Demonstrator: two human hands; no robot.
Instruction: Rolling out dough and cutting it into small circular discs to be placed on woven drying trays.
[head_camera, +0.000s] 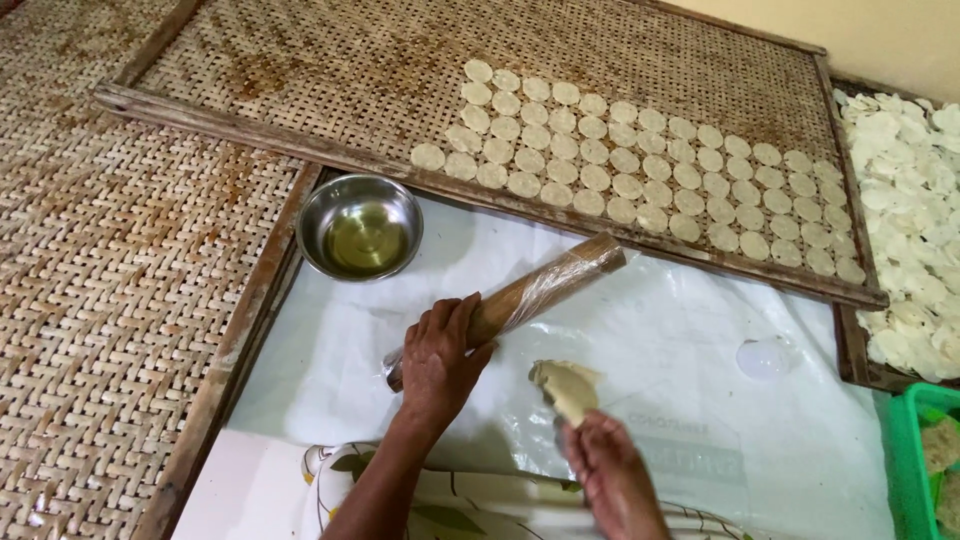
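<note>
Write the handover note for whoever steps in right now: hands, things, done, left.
Left hand: gripping the plastic-wrapped rolling pin, tilted over the white sheet.
Right hand: fingers hold a flattened piece of dough just above the sheet.
Steel bowl of oil sits at the sheet's far left corner.
Done: rows of small dough discs laid on the woven tray.
Left: the tray's left part is bare.

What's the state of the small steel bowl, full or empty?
Partly filled. The small round steel bowl stands upright on the white plastic sheet, with a shallow pool of yellowish liquid covering its bottom; its walls are bare above.
</note>
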